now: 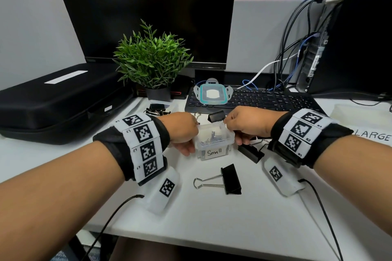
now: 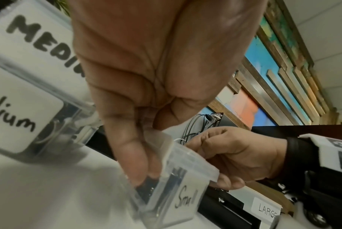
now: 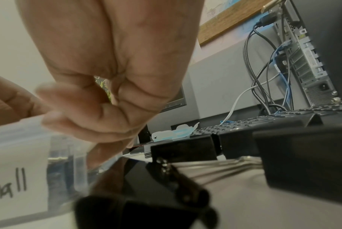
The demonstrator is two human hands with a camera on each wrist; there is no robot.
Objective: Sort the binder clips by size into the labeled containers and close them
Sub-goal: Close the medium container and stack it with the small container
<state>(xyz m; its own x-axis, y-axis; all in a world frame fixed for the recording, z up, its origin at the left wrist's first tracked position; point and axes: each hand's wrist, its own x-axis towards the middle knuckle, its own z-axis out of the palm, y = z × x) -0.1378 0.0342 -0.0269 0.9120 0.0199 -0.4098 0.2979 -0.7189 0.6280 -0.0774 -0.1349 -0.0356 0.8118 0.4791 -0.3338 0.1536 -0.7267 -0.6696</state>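
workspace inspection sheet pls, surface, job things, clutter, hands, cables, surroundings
surface: white desk, binder clips lying loose on it.
job's things: clear container labeled Small, lid on, metal pieces visible through it; large black binder clip in front of it; Medium container; LARGE label at right edge.
clutter: spare teal-rimmed lid on keyboard; potted plant; black case.
hands: left hand and right hand grip opposite sides of the Small container's lid.
cables: wrist cables run off the front edge; bundle behind computer tower.
surroundings: dark monitor, grey wall.
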